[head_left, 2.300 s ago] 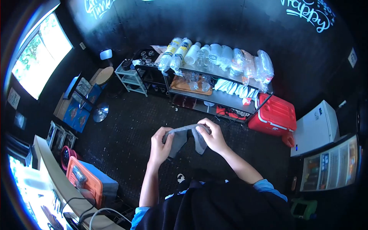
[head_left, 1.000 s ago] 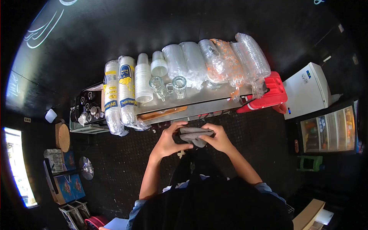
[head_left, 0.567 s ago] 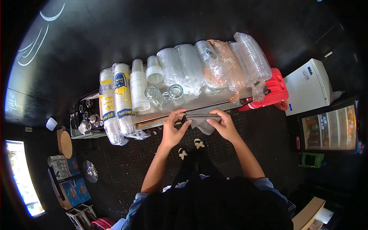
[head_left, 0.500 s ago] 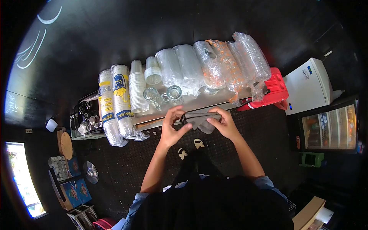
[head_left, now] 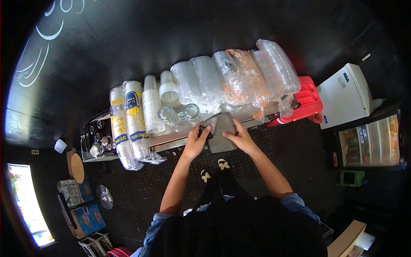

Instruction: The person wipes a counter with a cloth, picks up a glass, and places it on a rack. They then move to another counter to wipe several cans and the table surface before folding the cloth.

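Note:
A grey folded cloth (head_left: 222,132) is spread between my two hands, in front of the counter's edge. My left hand (head_left: 197,142) pinches its left side, thumb on top. On the right side my right hand (head_left: 240,138) holds it the same way, with the fingers partly hidden behind. Just beyond the cloth, two glass mugs, one at the left (head_left: 168,115) and one at the right (head_left: 191,112), are on the metal counter (head_left: 171,136).
Stacks of plastic cups (head_left: 153,109) and bagged lids (head_left: 280,66) line the counter. A red case (head_left: 306,100) is at its right end, beside a white fridge (head_left: 344,96). Blue boxes (head_left: 90,218) and a stepladder (head_left: 96,245) are at lower left.
The cloth was bunched and folded between my hands; now it is opened into a wider, flatter piece. The view has shifted slightly.

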{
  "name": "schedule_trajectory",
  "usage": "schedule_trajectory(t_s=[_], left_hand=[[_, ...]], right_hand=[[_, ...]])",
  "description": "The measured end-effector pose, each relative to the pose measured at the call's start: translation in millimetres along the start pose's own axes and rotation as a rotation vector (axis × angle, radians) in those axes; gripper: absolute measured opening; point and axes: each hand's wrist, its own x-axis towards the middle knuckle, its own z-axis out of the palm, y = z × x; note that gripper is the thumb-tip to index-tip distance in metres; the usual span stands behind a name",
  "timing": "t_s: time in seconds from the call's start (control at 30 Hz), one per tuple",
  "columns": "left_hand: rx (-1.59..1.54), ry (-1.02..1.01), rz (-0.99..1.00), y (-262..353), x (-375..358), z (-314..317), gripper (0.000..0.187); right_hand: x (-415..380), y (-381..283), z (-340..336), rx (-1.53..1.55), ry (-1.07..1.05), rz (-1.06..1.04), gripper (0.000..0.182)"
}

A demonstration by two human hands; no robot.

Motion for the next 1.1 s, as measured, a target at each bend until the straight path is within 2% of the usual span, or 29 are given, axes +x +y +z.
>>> schedule_trajectory(t_s=[0.1,0.17,0.27,0.3,0.37,0.4,0.53,0.63,0.77,0.87,0.93,1.03,1.1], left_hand=[[-0.114,0.071,-0.069,-31,-5,-3,0.033],[-0.095,0.068,-0.088,-32,-12,-13,0.038],[-0.088,0.099,-0.107,-39,-26,-19,0.037],[-0.088,0.105,-0.115,-43,-32,-20,0.037],[-0.154,0.119,-0.155,-50,-40,-24,0.037],[-0.153,0.128,-0.158,-49,-43,-26,0.037],[-0.208,0.176,-0.207,-50,-52,-29,0.037],[-0.217,0.187,-0.214,-57,-56,-30,0.038],[-0.229,0.204,-0.224,-58,-61,-28,0.038],[-0.189,0.192,-0.188,-74,-63,-28,0.039],[-0.196,0.206,-0.196,-78,-63,-27,0.039],[-0.191,0.251,-0.226,-80,-60,-26,0.038],[-0.179,0.282,-0.242,-83,-59,-26,0.037]], right_hand=[[20,14,-16,-0.003,0.087,-0.014,0.046],[41,23,-30,-0.062,0.023,0.017,0.045],[65,49,-37,-0.561,0.080,-0.051,0.051],[64,49,-31,-0.558,0.073,-0.045,0.051],[59,50,-14,-0.987,0.303,-0.273,0.056],[54,48,-8,-1.081,0.328,-0.316,0.055],[44,62,2,-1.184,0.141,-0.328,0.041],[50,83,-5,-1.295,0.032,-0.306,0.041],[50,89,-11,-1.282,-0.005,-0.285,0.041],[43,88,-10,-1.199,0.021,-0.359,0.043],[38,90,-9,-1.337,-0.030,-0.325,0.045],[41,87,-9,-1.268,-0.069,-0.242,0.047],[43,78,-5,-1.238,-0.056,-0.266,0.047]])
